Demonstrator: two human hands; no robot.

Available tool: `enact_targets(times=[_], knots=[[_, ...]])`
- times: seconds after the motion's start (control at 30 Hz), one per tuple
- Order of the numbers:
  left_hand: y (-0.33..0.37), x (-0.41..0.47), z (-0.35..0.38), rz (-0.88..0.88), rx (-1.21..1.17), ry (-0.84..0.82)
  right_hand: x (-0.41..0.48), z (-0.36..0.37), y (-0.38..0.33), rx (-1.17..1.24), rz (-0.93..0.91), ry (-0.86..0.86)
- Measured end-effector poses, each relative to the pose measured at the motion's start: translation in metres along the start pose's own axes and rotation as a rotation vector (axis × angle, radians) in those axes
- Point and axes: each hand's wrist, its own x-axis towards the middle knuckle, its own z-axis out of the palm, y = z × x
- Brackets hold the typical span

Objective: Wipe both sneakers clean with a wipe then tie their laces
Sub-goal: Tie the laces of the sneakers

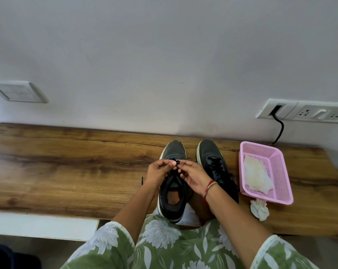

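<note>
Two dark grey sneakers with white soles stand side by side on the wooden table (67, 162), toes toward the wall. Over the left sneaker (174, 202) my left hand (159, 172) and my right hand (192, 176) meet, each pinching the black lace (177, 162) above the tongue. One lace end (142, 181) hangs out to the left of my left wrist. The right sneaker (212, 158) stands beside it with its black laces lying on top; my right forearm covers its heel.
A pink plastic basket (280, 171) holding a flat white wipe (256, 176) sits right of the sneakers. A crumpled white wipe (259, 209) lies in front of it. A wall socket strip (304, 112) with a black cable (280, 131) is behind. Table edge runs near my lap.
</note>
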Motion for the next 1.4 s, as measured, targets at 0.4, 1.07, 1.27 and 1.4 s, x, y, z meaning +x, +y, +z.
enact_targets(times=[0.4, 1.07, 1.27, 1.4], knots=[[-0.009, 0.000, -0.003, 0.066, 0.101, -0.069, 0.000, -0.008, 0.007, 0.055, -0.027, -0.037], [0.002, 0.003, -0.017, -0.026, 0.253, -0.147, -0.004, -0.012, 0.009, -1.375, -0.939, 0.080], [-0.002, 0.009, -0.023, 0.141, 0.515, -0.223, -0.001, -0.009, 0.015, -1.209, -0.990, 0.146], [-0.001, 0.016, -0.024, 0.207, 0.623, -0.266, 0.002, -0.009, 0.018, -1.062, -0.929, 0.151]])
